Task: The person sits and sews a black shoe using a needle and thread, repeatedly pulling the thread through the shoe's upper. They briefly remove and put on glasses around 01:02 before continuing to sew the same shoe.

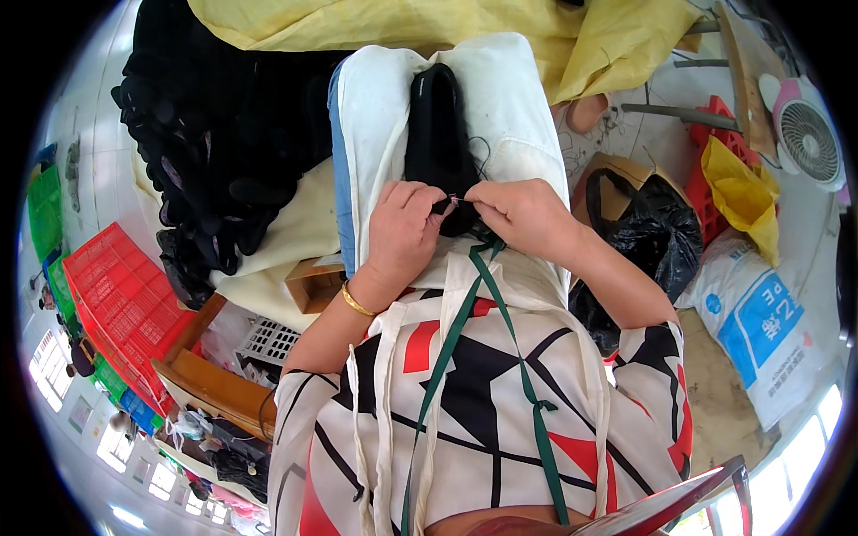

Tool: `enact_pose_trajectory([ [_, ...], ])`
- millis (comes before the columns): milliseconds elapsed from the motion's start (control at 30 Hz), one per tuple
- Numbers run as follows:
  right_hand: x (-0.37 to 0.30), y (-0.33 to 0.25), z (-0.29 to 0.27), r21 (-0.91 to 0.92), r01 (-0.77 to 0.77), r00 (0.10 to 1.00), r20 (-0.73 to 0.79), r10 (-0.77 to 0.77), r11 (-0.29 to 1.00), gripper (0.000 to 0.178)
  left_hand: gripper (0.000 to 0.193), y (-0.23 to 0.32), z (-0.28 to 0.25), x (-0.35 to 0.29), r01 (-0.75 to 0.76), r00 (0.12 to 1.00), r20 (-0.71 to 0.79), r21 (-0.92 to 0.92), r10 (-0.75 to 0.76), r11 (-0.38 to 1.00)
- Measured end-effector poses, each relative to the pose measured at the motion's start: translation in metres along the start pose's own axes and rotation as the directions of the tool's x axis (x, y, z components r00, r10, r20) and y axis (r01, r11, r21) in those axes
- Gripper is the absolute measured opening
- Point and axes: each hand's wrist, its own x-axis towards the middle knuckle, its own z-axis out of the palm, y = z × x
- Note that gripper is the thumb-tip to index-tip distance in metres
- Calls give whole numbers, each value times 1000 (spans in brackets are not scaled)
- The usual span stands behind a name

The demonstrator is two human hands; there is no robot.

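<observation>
A black knitted shoe upper (pixel 438 125) lies lengthwise on the white cloth (pixel 518 107) over my lap, its opening facing up. At its near end my left hand (pixel 402 228) is closed, thumb and fingertips pinching the shoe's edge beside a small pinkish bit. Close by on the right, my right hand (pixel 523 214) pinches a thin, needle-like sliver that points toward the left fingertips. A dark thread (pixel 485 152) loops above the right hand. The fingertips hide the exact spot where the two hands meet.
Many black shoe uppers (pixel 223 134) are heaped at left, near a red crate (pixel 125 308) and a wooden drawer (pixel 214 366). Yellow cloth (pixel 375 22) lies ahead. At right are a black plastic bag (pixel 657 232), a white-blue sack (pixel 751 322) and a fan (pixel 807 129).
</observation>
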Motion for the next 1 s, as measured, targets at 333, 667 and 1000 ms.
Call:
enact_pose_trajectory([
  [333, 3, 0, -2, -8, 68, 997, -33, -68, 998, 10, 27, -2, 1, 1, -51, 998, -41, 6, 51, 999],
  [667, 4, -8, 11, -201, -28, 993, 105, 50, 979, 10, 29, -5, 5, -1, -96, 992, -79, 18, 97, 995],
  [1000, -1, -2, 40, -232, 47, 997, -40, -58, 972, 17, 29, -1, 5, -7, -22, 995, -95, -7, 21, 1000],
])
